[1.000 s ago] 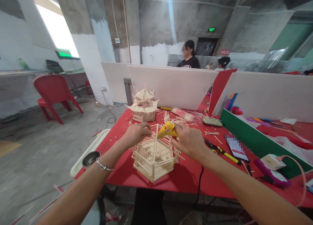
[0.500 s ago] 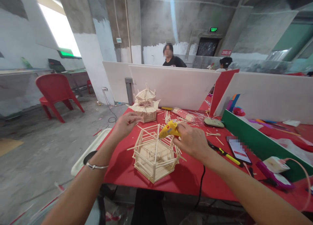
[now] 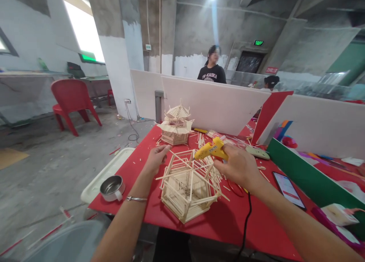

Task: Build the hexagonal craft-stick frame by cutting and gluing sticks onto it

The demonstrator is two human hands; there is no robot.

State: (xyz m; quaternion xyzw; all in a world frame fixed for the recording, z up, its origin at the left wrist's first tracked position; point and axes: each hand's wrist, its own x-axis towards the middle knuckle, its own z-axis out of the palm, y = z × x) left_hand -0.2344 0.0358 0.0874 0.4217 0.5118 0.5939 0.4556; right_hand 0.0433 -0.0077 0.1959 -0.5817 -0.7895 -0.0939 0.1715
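Note:
A hexagonal frame built of thin wooden sticks [image 3: 189, 188] stands near the front edge of the red table [image 3: 225, 220]. My right hand [image 3: 239, 167] grips a yellow glue gun [image 3: 211, 150], its nozzle pointing left over the frame's top. My left hand [image 3: 156, 158] is at the frame's upper left, fingertips pinched on the end of a slanted stick. A finished stick pagoda [image 3: 176, 126] stands farther back on the table.
Loose sticks lie behind the frame. A phone [image 3: 289, 184], a green divider [image 3: 310, 178] and white partition boards [image 3: 216, 104] are to the right and back. A metal cup [image 3: 112, 186] sits on a white tray at the left. A person stands beyond the partition; a red chair [image 3: 71, 100] is at far left.
My left hand let go at the frame's top, drew off to the left, then returned to the frame's upper-left stick. The glue gun rose slightly. The camera view shifted left.

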